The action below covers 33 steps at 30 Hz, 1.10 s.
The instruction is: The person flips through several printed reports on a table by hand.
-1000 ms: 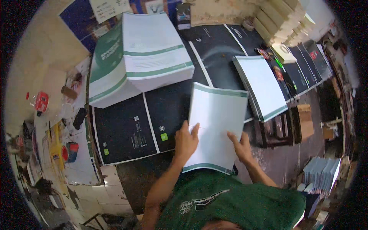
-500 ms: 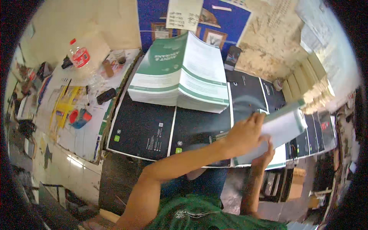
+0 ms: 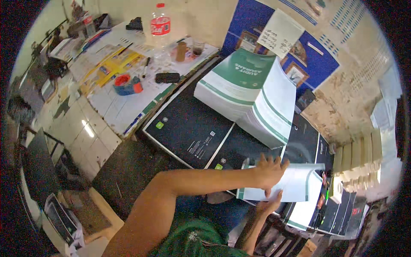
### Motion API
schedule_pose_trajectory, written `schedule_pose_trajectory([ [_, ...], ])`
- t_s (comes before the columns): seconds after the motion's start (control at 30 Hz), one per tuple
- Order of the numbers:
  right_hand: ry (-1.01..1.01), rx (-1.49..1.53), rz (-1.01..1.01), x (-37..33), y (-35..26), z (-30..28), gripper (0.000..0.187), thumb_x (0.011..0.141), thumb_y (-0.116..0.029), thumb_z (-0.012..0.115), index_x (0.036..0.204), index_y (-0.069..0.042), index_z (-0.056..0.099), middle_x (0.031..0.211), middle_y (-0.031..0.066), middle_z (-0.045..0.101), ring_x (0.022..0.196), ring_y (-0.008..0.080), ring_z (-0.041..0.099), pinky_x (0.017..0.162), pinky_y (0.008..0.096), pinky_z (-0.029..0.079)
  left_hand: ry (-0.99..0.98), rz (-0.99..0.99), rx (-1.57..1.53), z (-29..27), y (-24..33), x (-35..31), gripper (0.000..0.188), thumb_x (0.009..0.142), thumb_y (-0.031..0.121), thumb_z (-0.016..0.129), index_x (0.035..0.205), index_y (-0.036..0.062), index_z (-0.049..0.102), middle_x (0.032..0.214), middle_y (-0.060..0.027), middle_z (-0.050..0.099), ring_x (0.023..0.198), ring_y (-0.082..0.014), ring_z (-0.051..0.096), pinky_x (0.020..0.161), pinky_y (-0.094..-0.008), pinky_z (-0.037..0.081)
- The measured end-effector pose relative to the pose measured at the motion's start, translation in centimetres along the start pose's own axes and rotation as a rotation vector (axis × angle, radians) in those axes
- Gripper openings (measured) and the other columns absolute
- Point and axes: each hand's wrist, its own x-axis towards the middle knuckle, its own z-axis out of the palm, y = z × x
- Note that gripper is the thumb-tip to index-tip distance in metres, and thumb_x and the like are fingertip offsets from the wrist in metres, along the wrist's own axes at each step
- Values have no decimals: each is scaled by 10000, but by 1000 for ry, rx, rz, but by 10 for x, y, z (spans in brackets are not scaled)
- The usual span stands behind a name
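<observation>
My left hand (image 3: pixel 270 170) lies over a white printed cover sheet with green bands (image 3: pixel 295 182), its fingers spread apart. At the sheet's near edge is my right hand (image 3: pixel 269 205), thumb over the paper and the other fingers partly hidden; it seems to pinch that edge. The sheet's far left corner curls up. Under its right side, another white sheet with a green edge (image 3: pixel 302 214) rests on the black covered table (image 3: pixel 188 137). Beyond my hands stands a thick stack of matching green and white covers (image 3: pixel 244 90), bent along the middle.
On the left side table are a plastic bottle with a red cap (image 3: pixel 160 30), a black phone-like object (image 3: pixel 167 77), a tape roll (image 3: pixel 123 81) and a glass (image 3: pixel 198 47). Thick cream book blocks (image 3: pixel 358 156) stand in a row at right, near the wall.
The view has turned, so the table appears tilted. The sheet has come down flatter from its raised, slanted position. My left hand's fingers have gone from gripping it to spread.
</observation>
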Motion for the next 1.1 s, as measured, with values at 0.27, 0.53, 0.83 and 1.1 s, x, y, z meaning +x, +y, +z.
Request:
schedule_pose_trajectory([
  [0.27, -454, 214, 238, -23, -12, 10, 758, 994, -566, 374, 1507, -25, 236, 1499, 145, 373, 1347, 342, 393, 1116, 494, 319, 97, -42, 230, 75, 21, -9, 1022, 627, 366, 805, 1407, -107, 343, 1322, -310, 451, 1196, -434, 473, 925, -653, 413],
  [0.53, -442, 174, 380, -44, -29, 17, 695, 991, -541, 394, 1460, -33, 329, 1460, 135, 424, 1303, 314, 443, 1097, 468, 334, 206, -63, 480, 113, 22, -14, 837, 767, 370, 669, 1413, -75, 377, 1347, -248, 470, 1214, -387, 471, 976, -553, 397],
  [0.83, -168, -1194, -555, -35, -99, 9, 300, 885, -242, 721, 950, 50, 696, 812, 91, 680, 721, 124, 581, 689, 293, 481, 163, -76, 214, 68, -19, 11, 498, 774, 119, 663, 1235, 0, 518, 1057, -130, 637, 963, -259, 644, 799, -416, 509],
  [1.1, -342, -1536, -822, -9, -125, 61, 246, 809, -226, 753, 862, 9, 707, 838, 146, 654, 788, 293, 611, 741, 394, 480, 211, 13, 354, 59, -8, 11, 385, 721, 111, 735, 1062, 61, 564, 1003, -73, 609, 976, -210, 613, 817, -350, 479],
])
